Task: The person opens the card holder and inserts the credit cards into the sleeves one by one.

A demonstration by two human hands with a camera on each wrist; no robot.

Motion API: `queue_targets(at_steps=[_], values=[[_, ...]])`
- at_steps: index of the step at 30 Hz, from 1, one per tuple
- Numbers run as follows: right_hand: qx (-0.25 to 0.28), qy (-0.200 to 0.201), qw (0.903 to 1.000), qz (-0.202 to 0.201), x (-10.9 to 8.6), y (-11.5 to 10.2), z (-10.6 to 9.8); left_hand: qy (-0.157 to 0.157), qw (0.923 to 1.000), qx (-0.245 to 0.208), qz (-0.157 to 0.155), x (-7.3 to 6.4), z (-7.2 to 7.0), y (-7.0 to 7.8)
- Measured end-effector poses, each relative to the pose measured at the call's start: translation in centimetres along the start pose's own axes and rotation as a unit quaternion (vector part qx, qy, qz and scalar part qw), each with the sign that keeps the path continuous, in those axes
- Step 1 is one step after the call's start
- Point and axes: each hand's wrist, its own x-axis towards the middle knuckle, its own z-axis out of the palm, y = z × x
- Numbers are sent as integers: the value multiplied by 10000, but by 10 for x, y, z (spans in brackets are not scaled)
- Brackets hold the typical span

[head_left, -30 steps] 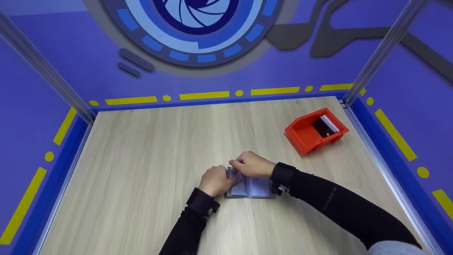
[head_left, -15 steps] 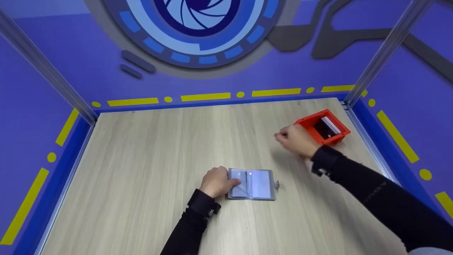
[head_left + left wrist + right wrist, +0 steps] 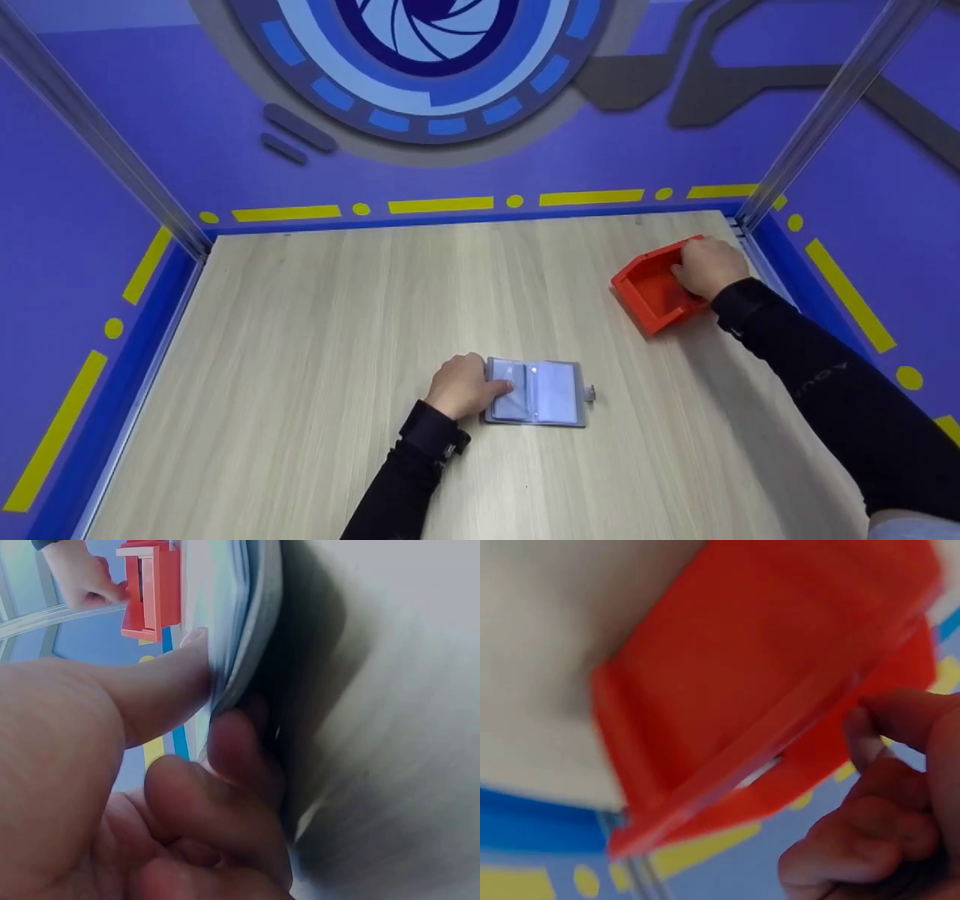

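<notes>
A small card holder (image 3: 556,394) with clear sleeves and a grey cover lies spread flat on the table, its snap tab (image 3: 589,393) to the right. My left hand (image 3: 459,386) pinches its left side, thumb on the sleeves and fingers under the cover, as the left wrist view of the holder (image 3: 244,622) shows. Over the back of a red bin (image 3: 643,306) is my right hand (image 3: 711,266). In the right wrist view its fingers (image 3: 855,840) are loosely bent beside the bin's rim, with nothing visible between them. A sliver of white (image 3: 757,771) shows inside the bin.
The wooden table (image 3: 337,322) meets a blue back wall (image 3: 450,176) with yellow markings. A metal rail (image 3: 772,259) runs along the right side, close to the bin and my right hand.
My right hand has left the card holder and travelled right and away from me to the red bin, covering its contents. My left hand keeps hold of the card holder's left side.
</notes>
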Motion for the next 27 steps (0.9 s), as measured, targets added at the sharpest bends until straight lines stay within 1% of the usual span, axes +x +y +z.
queue_targets(at_steps=[3, 6, 13, 15, 21, 25, 27], values=[[-426, 139, 9989, 153, 1, 10, 4, -35, 10000, -31, -25, 0, 1, 0], [-689, 207, 9971, 246, 3, 17, 9, -41, 9999, -89, -24, -1, 1, 0], [-1067, 566, 9925, 170, 4, 26, 17, -17, 9999, 3, 157, -1, 2, 0], [-1088, 637, 9919, 169, 4, 27, 17, -31, 9998, 48, 191, -1, 3, 0], [-970, 736, 9924, 185, 3, 25, 12, -50, 9999, 34, 85, 1, -1, -1], [-857, 722, 9936, 121, 1, 24, 10, -49, 10000, 8, 51, 1, -2, -2], [-710, 672, 9951, 146, -1, 23, 8, -54, 10000, -7, 53, 1, -2, -1]])
